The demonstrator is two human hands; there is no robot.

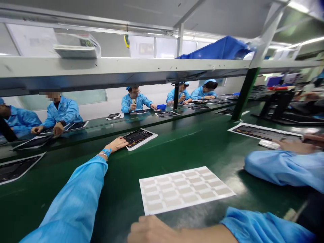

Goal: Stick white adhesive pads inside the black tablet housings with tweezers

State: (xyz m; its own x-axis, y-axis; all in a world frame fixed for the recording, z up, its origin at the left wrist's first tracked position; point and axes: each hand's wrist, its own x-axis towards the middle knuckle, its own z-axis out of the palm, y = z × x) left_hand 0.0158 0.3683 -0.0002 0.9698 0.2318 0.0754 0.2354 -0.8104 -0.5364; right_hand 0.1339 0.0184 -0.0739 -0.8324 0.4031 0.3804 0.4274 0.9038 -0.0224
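Note:
My left hand (116, 144) reaches far out over the green belt (192, 145) and touches the near left edge of a dark open device panel (138, 137) lying on a white sheet. My right hand (149, 230) rests at the bottom edge of the view, fingers curled, just in front of a white sheet of pale rectangular stickers (183, 189). Nothing shows inside that hand. Both arms wear light blue sleeves, and a blue band circles my left wrist.
At the right, a co-worker's blue sleeve (283, 167) and hand (296, 145) lie beside a long dark panel (265, 132). Several people in blue coats sit across the belt with more panels. A grey shelf rail (126, 69) runs overhead, with a blue bin (220, 49) on it.

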